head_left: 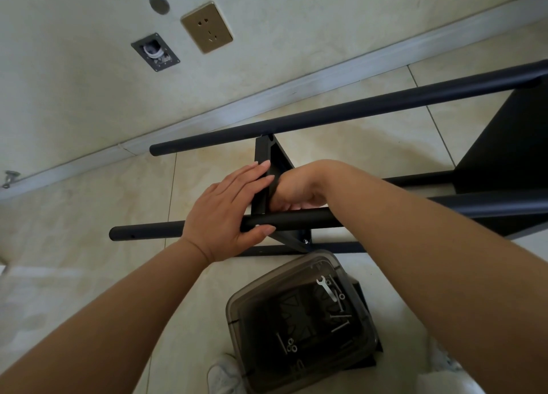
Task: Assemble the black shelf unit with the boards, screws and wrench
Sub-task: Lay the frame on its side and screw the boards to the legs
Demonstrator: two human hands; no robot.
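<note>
While your left hand clamps the near pole and its straight fingers brace the board, your right hand's grip is hidden behind. Slack there could tilt the board; wrench waits in the tub.
</note>
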